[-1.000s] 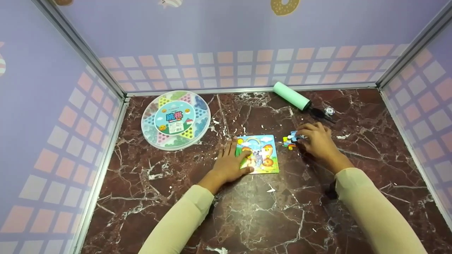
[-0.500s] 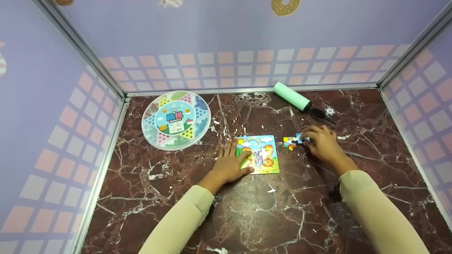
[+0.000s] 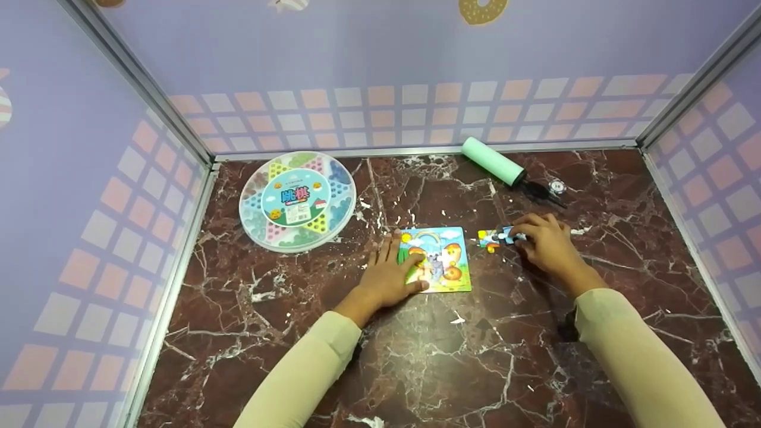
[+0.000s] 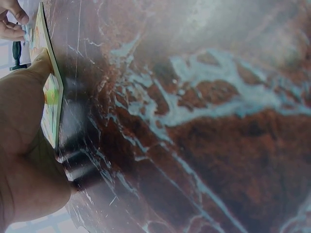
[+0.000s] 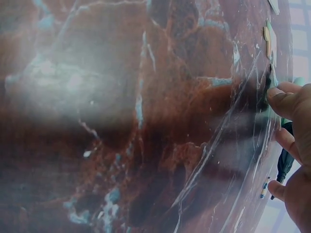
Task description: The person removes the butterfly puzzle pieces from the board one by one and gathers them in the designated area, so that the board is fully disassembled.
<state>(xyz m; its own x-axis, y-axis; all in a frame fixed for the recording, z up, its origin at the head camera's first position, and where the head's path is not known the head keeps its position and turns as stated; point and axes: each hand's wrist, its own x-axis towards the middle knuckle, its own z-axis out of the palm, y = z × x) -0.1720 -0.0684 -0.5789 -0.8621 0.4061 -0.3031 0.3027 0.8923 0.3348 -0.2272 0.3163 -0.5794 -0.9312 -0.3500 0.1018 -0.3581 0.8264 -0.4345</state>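
A square picture puzzle (image 3: 453,241) showing a rainbow and a grey animal lies flat on the dark marbled surface. My left hand (image 3: 385,279) rests with spread fingers on its left side, the thumb reaching over the picture. In the left wrist view the puzzle board (image 4: 50,97) is seen edge-on beneath that thumb. To the right of the board is a small cluster of loose puzzle pieces (image 3: 487,235). At the cluster's right end my right hand (image 3: 550,246) pinches a blue puzzle piece (image 3: 509,236) with thumb and fingertips, partly covering it.
Back left lies a round, clear-covered Chinese checkers set (image 3: 297,202). A mint-green hand pump (image 3: 492,161) with a black end leans toward the back wall, beside a small round chip (image 3: 557,187). Patterned walls (image 3: 380,113) enclose the back and sides.
My right hand has drawn slightly to the right and toward me, uncovering more of the blue piece at the cluster. The left hand and the board have stayed put.
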